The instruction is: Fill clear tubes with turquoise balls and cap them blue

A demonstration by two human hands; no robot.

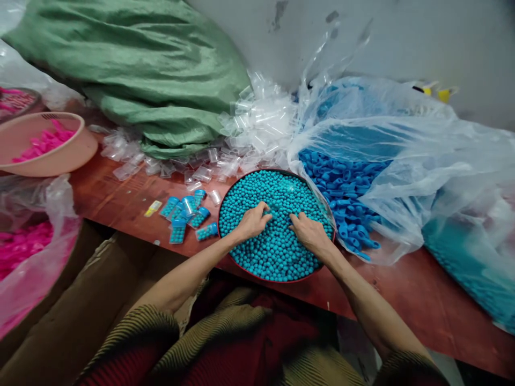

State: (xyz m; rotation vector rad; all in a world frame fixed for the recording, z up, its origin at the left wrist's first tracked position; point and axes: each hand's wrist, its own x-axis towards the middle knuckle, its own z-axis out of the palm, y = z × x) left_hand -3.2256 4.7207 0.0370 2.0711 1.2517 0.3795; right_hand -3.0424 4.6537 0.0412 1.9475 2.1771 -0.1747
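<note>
A round, red-rimmed tub full of small turquoise balls stands in front of me. My left hand is over the left half of the balls, fingers curled and tips down among them. On the right side, my right hand also has bent fingers, with the tips touching the balls. Whatever either hand grips is too small or hidden to make out. Left of the tub lie several small clear containers filled with turquoise balls and closed with blue caps.
Empty clear containers are heaped behind the tub, beside a green sack. Blue plastic parts spill from a clear bag at right. A peach basin with pink pieces stands left on the red table.
</note>
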